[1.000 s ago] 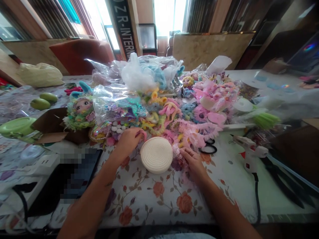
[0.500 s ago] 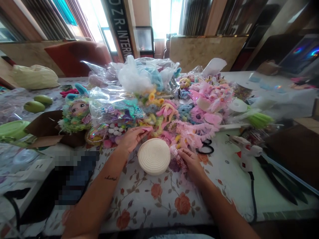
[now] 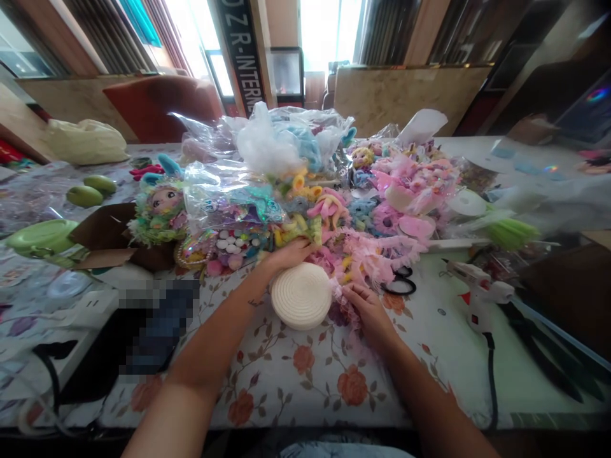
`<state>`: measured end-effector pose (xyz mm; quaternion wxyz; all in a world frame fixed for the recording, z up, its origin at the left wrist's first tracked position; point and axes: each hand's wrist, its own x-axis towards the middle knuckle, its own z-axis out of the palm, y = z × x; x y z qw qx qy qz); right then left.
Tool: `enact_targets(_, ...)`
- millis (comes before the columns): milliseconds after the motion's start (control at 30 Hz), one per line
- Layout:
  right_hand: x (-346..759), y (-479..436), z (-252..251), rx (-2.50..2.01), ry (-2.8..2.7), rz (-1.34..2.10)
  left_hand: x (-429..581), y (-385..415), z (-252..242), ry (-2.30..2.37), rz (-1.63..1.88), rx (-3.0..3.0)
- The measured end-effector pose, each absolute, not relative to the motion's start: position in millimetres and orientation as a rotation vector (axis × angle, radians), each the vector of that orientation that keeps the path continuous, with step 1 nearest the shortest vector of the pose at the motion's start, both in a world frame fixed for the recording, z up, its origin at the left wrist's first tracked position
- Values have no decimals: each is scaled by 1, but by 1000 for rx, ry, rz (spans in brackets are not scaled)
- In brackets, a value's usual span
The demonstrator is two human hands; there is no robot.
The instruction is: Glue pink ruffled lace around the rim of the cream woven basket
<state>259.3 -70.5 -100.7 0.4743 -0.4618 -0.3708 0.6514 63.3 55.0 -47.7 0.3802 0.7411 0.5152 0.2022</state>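
A round cream coiled-rope piece point(image 3: 301, 298) lies on the flowered tablecloth between my hands. Just behind it, my left hand point(image 3: 292, 253) reaches into the front of a colourful craft pile, at pink and yellow pieces. Its fingertips are hidden there, so I cannot see whether they grip anything. To the right of the rope piece, my right hand point(image 3: 365, 306) is closed in a pinch on a pink ruffled lace trim point(image 3: 347, 310), which hangs down under the fingers. More pink ruffled fabric point(image 3: 370, 257) lies just behind that hand.
Black-handled scissors point(image 3: 403, 281) and a white glue gun point(image 3: 480, 286) lie to the right. On the left are a green-haired doll point(image 3: 160, 213), an open cardboard box point(image 3: 107, 235) and a power strip point(image 3: 86, 318). Plastic bags with white stuffing point(image 3: 267, 146) stand at the back.
My left hand has moved right and further behind the rope piece; the pink fabric it pinched no longer shows in its fingers. My right hand keeps its pinch on the lace. The view shifted slightly.
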Motion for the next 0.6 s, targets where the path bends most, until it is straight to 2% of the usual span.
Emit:
enact_targets(100,260,-71,-102,-1132,-913,1592,56,55,-48,1380,450,1964)
enact_targets(367,258,-71,-103,-1158,-918,1564,19,-8,7,1603,347,2115)
enact_targets(467,257,-69,-107,-1168,-922,1512,19,-48,-11,1475,350,2250)
enact_targets(600,256,-69,-111,-1172,-981,1466,26,-79,-62,1492,385,2358)
